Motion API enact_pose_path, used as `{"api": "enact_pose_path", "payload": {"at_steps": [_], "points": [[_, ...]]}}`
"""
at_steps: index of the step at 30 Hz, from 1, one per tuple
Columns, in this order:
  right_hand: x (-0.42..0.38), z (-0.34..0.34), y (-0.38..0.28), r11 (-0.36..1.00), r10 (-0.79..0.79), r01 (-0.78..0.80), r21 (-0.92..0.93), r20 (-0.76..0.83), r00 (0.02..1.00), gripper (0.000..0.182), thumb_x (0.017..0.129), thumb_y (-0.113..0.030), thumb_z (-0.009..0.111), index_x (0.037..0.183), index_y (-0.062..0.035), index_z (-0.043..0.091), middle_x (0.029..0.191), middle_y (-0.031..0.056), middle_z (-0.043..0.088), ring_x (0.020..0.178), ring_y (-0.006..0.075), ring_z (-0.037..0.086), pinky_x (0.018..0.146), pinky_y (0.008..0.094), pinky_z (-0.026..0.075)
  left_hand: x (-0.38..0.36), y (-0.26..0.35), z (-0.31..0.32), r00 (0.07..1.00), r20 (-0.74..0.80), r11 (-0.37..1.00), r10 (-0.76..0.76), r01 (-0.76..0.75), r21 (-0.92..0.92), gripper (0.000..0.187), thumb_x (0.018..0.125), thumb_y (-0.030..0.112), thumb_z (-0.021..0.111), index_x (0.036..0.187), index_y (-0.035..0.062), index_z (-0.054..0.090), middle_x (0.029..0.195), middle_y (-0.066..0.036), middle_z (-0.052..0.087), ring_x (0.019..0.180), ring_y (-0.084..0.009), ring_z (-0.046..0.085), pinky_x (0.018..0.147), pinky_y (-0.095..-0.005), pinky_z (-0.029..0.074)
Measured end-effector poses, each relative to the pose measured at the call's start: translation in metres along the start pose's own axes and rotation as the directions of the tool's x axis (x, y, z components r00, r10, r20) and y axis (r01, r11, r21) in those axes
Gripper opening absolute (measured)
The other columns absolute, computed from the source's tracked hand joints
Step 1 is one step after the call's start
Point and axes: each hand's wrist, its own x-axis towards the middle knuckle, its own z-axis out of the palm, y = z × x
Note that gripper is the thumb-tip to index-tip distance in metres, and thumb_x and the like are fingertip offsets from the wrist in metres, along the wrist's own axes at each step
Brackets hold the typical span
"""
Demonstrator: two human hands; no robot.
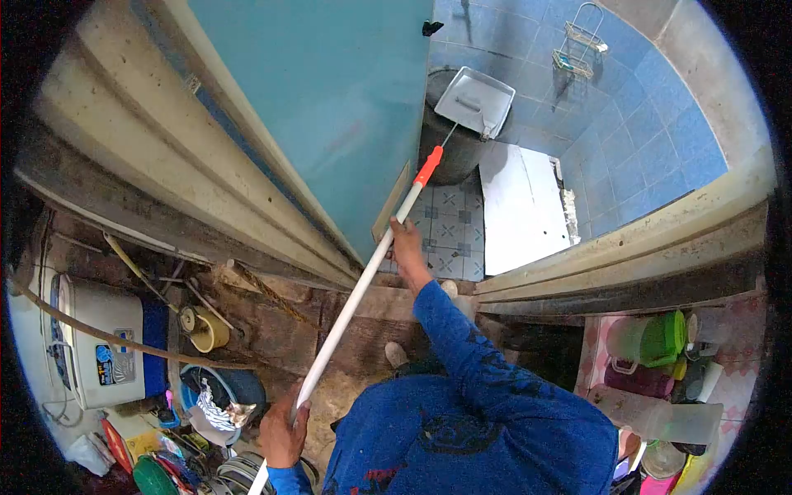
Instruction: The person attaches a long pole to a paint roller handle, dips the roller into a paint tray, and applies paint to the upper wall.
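Observation:
A long white pole [348,318] with an orange end piece [429,167] runs diagonally from the lower left up through a doorway. My right hand [406,247] is wrapped round its upper part. Lower down, my left hand [285,427] grips the same pole near the bottom of the view. From the orange end a thin metal rod reaches a paint tray [474,82], where a roller [470,104] appears to lie, coated whitish. The tray rests on top of a dark barrel [454,153].
A light-blue door [322,99] stands at the left of the doorway. White board [528,206] lies beyond the threshold, beside blue-tiled walls [660,140]. At lower left are a washing machine [111,338] and a bucket with cloth [223,404]. Plastic containers [648,338] stand at right.

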Motion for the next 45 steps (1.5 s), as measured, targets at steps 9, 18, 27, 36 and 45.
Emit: {"api": "enact_pose_path", "payload": {"at_steps": [9, 18, 27, 36, 45], "points": [[0.071, -0.030, 0.007, 0.970, -0.196, 0.189, -0.153, -0.033, 0.980, 0.031, 0.098, -0.033, 0.053, 0.112, -0.0044, 0.051, 0.072, 0.0044, 0.057, 0.061, 0.0155, 0.059, 0.049, 0.0308, 0.048, 0.039, 0.037, 0.033, 0.992, 0.015, 0.992, 0.123, -0.123, -0.005, 0.040, 0.092, 0.023, 0.059, 0.130, 0.0105, 0.057, 0.109, -0.022, 0.065, 0.098, -0.0403, 0.061, 0.083, -0.0457, 0.049], [-0.020, -0.008, 0.033, 0.996, 0.010, -0.003, -0.088, 0.083, 0.997, 0.031, 0.098, -0.033, 0.053, 0.107, -0.0046, 0.048, 0.070, 0.0071, 0.064, 0.058, 0.0158, 0.061, 0.043, 0.0295, 0.046, -0.023, -0.026, 0.009, 0.999, 0.042, 0.996, 0.025, -0.021, -0.082, 0.035, 0.091, 0.021, 0.061, 0.119, 0.0016, 0.063, 0.113, -0.023, 0.065, 0.106, -0.0393, 0.061, 0.092, -0.0405, 0.048], [0.057, -0.024, 0.003, 0.992, -0.105, 0.106, -0.070, 0.018, 0.994, 0.032, 0.097, -0.033, 0.054, 0.106, -0.0027, 0.054, 0.077, 0.0052, 0.057, 0.061, 0.0155, 0.059, 0.050, 0.0338, 0.049, 0.030, 0.026, 0.025, 0.998, 0.048, 0.999, 0.048, -0.047, -0.013, 0.040, 0.092, 0.026, 0.059, 0.129, 0.0102, 0.059, 0.110, -0.023, 0.065, 0.101, -0.0408, 0.062, 0.087, -0.0437, 0.049], [0.036, -0.022, 0.018, 0.984, -0.039, 0.041, -0.173, 0.018, 0.999, 0.031, 0.097, -0.035, 0.054, 0.108, -0.0053, 0.051, 0.076, 0.0056, 0.061, 0.064, 0.0157, 0.063, 0.046, 0.0302, 0.047, 0.018, 0.000, 0.033, 0.997, 0.033, 0.987, 0.075, -0.069, -0.147, 0.039, 0.090, 0.021, 0.062, 0.127, 0.0102, 0.060, 0.111, -0.022, 0.065, 0.103, -0.0385, 0.063, 0.089, -0.0407, 0.048], [-0.021, -0.014, 0.045, 0.982, 0.028, -0.010, -0.189, 0.093, 0.995, 0.037, 0.097, -0.032, 0.055, 0.117, -0.0023, 0.049, 0.078, 0.0090, 0.064, 0.061, 0.0171, 0.062, 0.044, 0.0307, 0.046, -0.036, -0.042, 0.013, 0.984, 0.093, 0.961, -0.149, 0.166, -0.220, 0.042, 0.088, 0.030, 0.066, 0.119, 0.0017, 0.064, 0.111, -0.024, 0.065, 0.105, -0.0378, 0.062, 0.091, -0.0406, 0.047]]}}
